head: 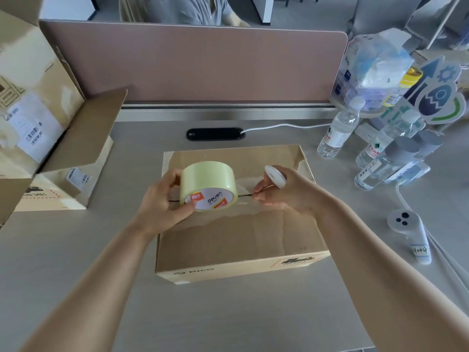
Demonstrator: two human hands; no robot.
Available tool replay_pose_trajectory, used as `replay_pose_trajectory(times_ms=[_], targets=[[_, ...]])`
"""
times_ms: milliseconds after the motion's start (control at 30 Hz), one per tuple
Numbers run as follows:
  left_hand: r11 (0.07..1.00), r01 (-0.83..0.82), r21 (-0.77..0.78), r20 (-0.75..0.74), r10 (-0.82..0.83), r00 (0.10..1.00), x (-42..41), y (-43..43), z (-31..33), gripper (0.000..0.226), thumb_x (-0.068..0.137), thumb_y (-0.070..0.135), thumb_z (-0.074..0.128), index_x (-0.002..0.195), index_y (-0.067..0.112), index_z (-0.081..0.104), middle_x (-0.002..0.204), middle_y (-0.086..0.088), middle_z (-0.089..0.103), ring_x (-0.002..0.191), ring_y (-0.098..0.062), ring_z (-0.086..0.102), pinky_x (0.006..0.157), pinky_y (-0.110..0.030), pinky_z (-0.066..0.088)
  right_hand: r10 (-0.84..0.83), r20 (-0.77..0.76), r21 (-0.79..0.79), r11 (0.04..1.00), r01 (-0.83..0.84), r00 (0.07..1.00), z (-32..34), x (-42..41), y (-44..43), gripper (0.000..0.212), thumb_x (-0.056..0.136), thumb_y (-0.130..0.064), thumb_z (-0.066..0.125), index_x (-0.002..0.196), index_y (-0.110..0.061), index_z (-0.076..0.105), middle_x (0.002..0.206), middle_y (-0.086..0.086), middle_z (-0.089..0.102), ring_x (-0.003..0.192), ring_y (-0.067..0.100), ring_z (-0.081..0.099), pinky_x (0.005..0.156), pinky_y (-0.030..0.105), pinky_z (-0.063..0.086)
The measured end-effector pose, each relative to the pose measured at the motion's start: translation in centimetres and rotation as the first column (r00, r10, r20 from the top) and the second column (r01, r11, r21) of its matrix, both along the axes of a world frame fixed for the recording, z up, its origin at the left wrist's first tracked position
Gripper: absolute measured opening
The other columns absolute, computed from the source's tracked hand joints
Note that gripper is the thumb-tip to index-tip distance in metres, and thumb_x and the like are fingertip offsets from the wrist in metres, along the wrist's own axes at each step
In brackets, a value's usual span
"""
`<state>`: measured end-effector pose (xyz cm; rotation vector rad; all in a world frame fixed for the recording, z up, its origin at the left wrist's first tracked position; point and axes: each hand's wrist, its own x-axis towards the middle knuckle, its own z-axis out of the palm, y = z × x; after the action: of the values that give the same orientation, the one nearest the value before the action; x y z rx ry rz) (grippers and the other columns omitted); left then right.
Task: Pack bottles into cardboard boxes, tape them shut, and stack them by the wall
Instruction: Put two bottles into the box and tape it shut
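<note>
From the head camera, a closed cardboard box [236,224] lies flat on the table [101,288] with its two top flaps meeting in a seam across the middle. The left hand [162,201] has its grip curled closed around a roll of clear tape [208,185], thumb on the near face with the printed core, fingers wrapped over the far side; the roll sits just above the seam. Just to the right of that grip, the right hand [281,191] pinches its fingertips together over the seam, apparently on the loose tape end, though the clear film is hard to make out. A white ring-shaped device [275,176] sits on that hand's fingers. Farther right of the right hand, well apart, several water bottles [337,133] stand on the table, and a white controller [412,237] lies nearer. Left of the left hand, an open cardboard box [58,153] rests with its flap raised.
</note>
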<state>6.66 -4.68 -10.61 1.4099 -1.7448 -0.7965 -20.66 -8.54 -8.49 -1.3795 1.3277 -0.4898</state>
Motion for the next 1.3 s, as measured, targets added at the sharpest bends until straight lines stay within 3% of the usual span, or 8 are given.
replay_pose_trajectory(times_ms=[133, 400, 600, 700, 833, 967, 1100, 1300], targets=[[1.0, -0.018, -0.023, -0.045, 0.017, 0.999, -0.4, 0.2, -0.2, 0.032, 0.061, 0.037, 0.06, 0.08, 0.058, 0.045, 0.076, 0.032, 0.061, 0.072, 0.011, 0.058, 0.056, -0.002, 0.04, 0.064, -0.135, 0.024, 0.998, -0.061, 0.989, 0.9, 0.5, -0.9, 0.026, 0.078, 0.005, 0.068, 0.092, -0.003, 0.048, 0.07, 0.016, 0.069, 0.068, 0.028, 0.07, 0.075, 0.042, 0.059], [0.996, 0.05, -0.071, -0.046, -0.053, 0.998, -0.8, 0.0, 0.2, 0.03, 0.062, 0.043, 0.06, 0.091, 0.038, 0.053, 0.088, 0.035, 0.061, 0.083, 0.012, 0.058, 0.072, -0.002, 0.039, 0.158, -0.133, 0.032, 0.987, -0.155, 0.978, 0.4, 4.1, -1.1, 0.043, 0.06, 0.0, 0.075, 0.099, -0.008, 0.06, 0.086, 0.002, 0.07, 0.083, 0.019, 0.066, 0.081, 0.036, 0.057], [0.997, 0.048, -0.065, 0.088, -0.042, 0.995, -0.6, -0.6, -0.8, 0.047, 0.058, 0.054, 0.065, 0.094, 0.024, 0.059, 0.1, 0.026, 0.061, 0.088, 0.005, 0.059, 0.089, -0.04, 0.044, 0.155, -0.163, -0.015, 0.987, -0.16, 0.974, 0.2, 4.5, -1.1, 0.052, 0.05, -0.018, 0.071, 0.101, -0.016, 0.059, 0.102, 0.014, 0.067, 0.096, 0.034, 0.064, 0.089, 0.05, 0.051], [0.995, 0.038, -0.091, 0.095, -0.03, 0.995, -0.5, -0.6, -0.8, 0.04, 0.058, 0.052, 0.064, 0.089, 0.027, 0.056, 0.1, 0.03, 0.06, 0.088, 0.003, 0.059, 0.089, -0.042, 0.043, 0.145, -0.214, -0.044, 0.986, -0.158, 0.966, 0.3, 4.8, -1.1, 0.045, 0.059, -0.011, 0.073, 0.101, -0.012, 0.058, 0.096, 0.012, 0.067, 0.089, 0.031, 0.064, 0.084, 0.046, 0.052], [0.996, 0.046, -0.074, 0.109, -0.037, 0.993, -0.6, -0.7, -1.0, 0.037, 0.057, 0.047, 0.059, 0.082, 0.02, 0.055, 0.085, 0.017, 0.064, 0.081, -0.001, 0.058, 0.085, -0.039, 0.045, 0.136, -0.266, -0.11, 0.979, -0.17, 0.954, -0.1, 5.2, -0.9, 0.035, 0.067, -0.003, 0.075, 0.096, -0.004, 0.055, 0.081, 0.006, 0.06, 0.073, 0.018, 0.05, 0.067, 0.032, 0.044], [0.999, -0.024, -0.024, 0.016, 0.025, 1.0, -0.9, -0.3, -0.3, 0.029, 0.059, 0.027, 0.055, 0.083, 0.012, 0.051, 0.074, 0.019, 0.054, 0.071, 0.013, 0.055, 0.059, -0.007, 0.041, 0.12, -0.314, -0.179, 0.967, -0.183, 0.942, -0.1, 6.1, -0.6, 0.035, 0.066, -0.008, 0.075, 0.092, -0.004, 0.053, 0.094, 0.016, 0.064, 0.087, 0.038, 0.06, 0.073, 0.041, 0.05], [0.991, -0.133, 0.011, -0.09, 0.133, 0.987, -0.9, 0.2, -0.3, 0.025, 0.059, 0.015, 0.046, 0.083, 0.018, 0.044, 0.071, 0.012, 0.05, 0.062, 0.009, 0.051, 0.051, -0.013, 0.042, 0.1, -0.399, -0.234, 0.95, -0.206, 0.912, 0.2, 6.8, -0.3, 0.025, 0.071, -0.008, 0.069, 0.087, -0.009, 0.05, 0.086, 0.008, 0.061, 0.075, 0.03, 0.054, 0.064, 0.031, 0.041], [0.98, -0.198, -0.031, -0.141, 0.191, 0.971, -0.3, 0.3, -0.8, 0.028, 0.055, 0.035, 0.045, 0.079, 0.022, 0.041, 0.07, 0.009, 0.047, 0.064, -0.011, 0.048, 0.056, -0.025, 0.045, 0.072, -0.421, -0.337, 0.913, -0.229, 0.904, 0.2, 8.6, -0.6, 0.022, 0.075, -0.007, 0.064, 0.082, -0.014, 0.044, 0.082, 0.008, 0.06, 0.071, 0.026, 0.049, 0.056, 0.031, 0.036]])
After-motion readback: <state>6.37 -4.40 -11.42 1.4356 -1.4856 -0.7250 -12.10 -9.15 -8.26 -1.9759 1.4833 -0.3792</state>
